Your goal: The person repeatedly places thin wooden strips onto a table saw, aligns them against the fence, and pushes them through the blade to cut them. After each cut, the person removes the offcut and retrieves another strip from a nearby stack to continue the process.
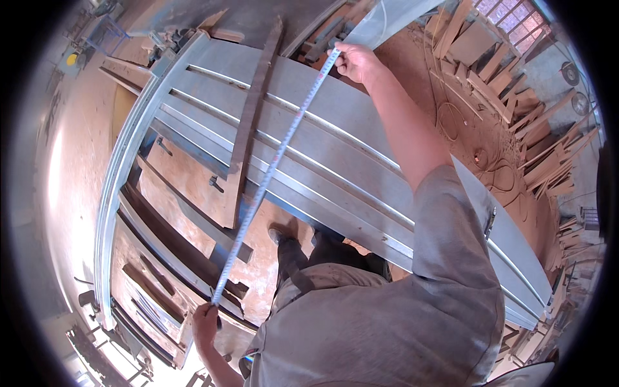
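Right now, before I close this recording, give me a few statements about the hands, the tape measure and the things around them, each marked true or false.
1. The left hand and right hand hold the tape measure at opposite ends. True.
2. The tape measure hangs in a slack loop. False: it is stretched nearly straight.
3. A dark wooden plank lies across the metal table. True.
4. The person's shirt is bright red. False: the shirt is greyish brown.
5. Wooden boards lean at the picture's upper right. True.
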Tool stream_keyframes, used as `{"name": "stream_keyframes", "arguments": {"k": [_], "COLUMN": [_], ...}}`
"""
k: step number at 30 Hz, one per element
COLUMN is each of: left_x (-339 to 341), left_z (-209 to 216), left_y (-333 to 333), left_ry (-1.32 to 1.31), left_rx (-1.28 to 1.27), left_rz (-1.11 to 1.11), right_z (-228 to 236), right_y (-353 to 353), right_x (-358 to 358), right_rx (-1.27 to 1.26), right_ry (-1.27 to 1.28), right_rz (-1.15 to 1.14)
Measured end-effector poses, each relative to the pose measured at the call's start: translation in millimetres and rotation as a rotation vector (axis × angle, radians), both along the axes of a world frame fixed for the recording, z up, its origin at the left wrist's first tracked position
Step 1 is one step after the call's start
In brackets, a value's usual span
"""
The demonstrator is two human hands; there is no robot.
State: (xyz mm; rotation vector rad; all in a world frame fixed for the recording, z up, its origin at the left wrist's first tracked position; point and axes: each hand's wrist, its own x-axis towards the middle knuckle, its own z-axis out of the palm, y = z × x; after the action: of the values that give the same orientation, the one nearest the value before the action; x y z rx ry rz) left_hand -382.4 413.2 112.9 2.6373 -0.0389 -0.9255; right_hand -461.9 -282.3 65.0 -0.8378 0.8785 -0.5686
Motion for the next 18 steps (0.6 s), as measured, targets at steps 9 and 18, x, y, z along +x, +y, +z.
{"name": "stream_keyframes", "arguments": {"k": [9,18], "left_x": [-7.1,13.6], "left_z": [-58.8,-78.1], "left_y": [-44.9,-55.3], "left_ry": [0.2,0.01], "left_rx": [-0.223,-0.277], "left_rz": [-0.083,-0.288], "right_z": [-63.7,-92.1], "right_y": [115.5,134.0], "right_x": [105.5,145.9], "right_rx": [-0.11,-0.335], "right_ry": [0.083,0.356], "right_rz": [0.296,0.376]}}
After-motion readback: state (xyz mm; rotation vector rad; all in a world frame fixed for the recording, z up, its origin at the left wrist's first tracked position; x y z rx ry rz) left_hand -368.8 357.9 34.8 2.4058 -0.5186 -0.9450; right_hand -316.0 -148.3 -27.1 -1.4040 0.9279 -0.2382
